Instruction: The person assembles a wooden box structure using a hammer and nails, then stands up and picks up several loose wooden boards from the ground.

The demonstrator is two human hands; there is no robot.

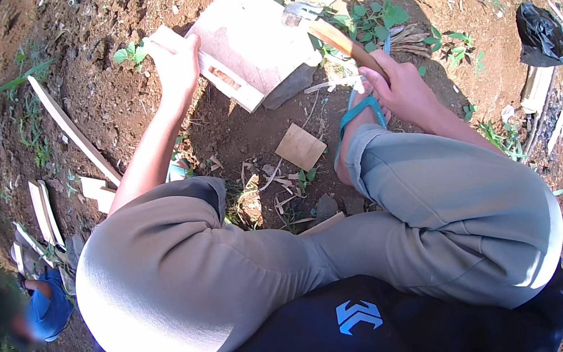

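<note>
My left hand (177, 62) grips a narrow pale wooden block (246, 94) with a brownish recess in its face. The block lies slantwise along the left edge of a flat wooden board (248, 24). Beneath the board's near corner is a grey stone (293, 85). In my right hand (399, 89) is a hammer (341, 39), held by its wooden handle. Its metal head is over the board's right edge, apart from the block. My right foot, in a teal flip-flop (380, 112), is beside the right hand.
A small square wood piece (300, 147) and shavings lie on the soil between my legs. Long wood strips (71, 131) lie at left. Green weeds (374, 16) grow beyond the hammer. A black plastic bag (541, 33) is at right. Another person in blue (50, 305) is at far left.
</note>
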